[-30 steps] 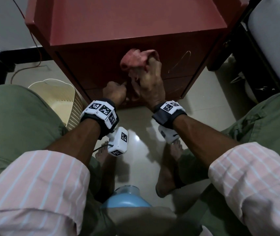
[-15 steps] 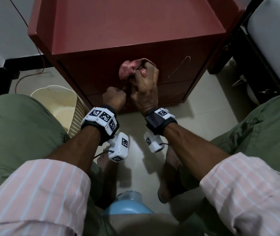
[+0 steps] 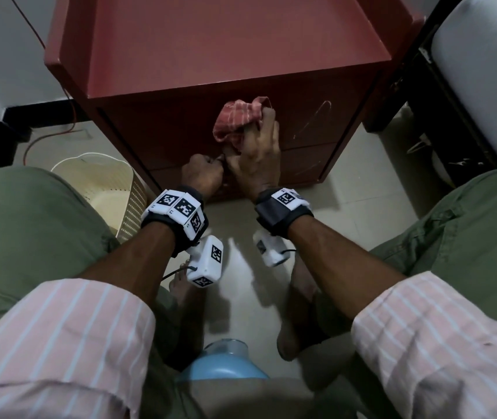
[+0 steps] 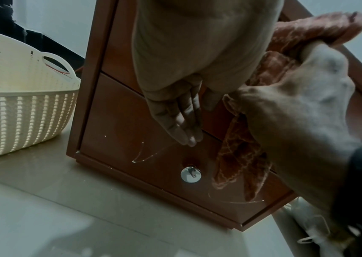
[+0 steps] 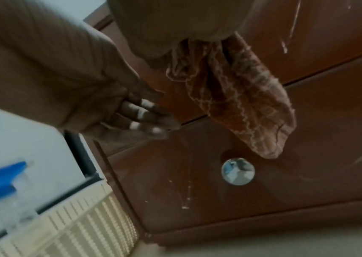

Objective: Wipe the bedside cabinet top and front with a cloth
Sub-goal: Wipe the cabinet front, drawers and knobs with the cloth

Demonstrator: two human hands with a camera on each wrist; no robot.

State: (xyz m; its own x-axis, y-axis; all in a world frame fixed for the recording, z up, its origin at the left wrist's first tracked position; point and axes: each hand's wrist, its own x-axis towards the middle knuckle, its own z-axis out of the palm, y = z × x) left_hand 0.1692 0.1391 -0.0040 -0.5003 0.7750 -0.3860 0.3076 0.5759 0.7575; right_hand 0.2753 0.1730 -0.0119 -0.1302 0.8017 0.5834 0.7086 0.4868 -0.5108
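Right hand (image 3: 256,164) grips a bunched red checked cloth (image 3: 238,122), fingers curled round it, and holds it against the upper part of the cabinet (image 3: 226,55) front. A loose tail of cloth hangs down over the seam between the two drawer fronts. Left hand (image 3: 201,175) sits just left of the right, fingers curled with their tips at that seam; cannot tell whether it grips anything. A round metal knob (image 4: 190,174) shows on the lower drawer, below both hands. Pale scratch marks cross the front. A cream basket (image 3: 102,189) stands on the floor, left of the cabinet.
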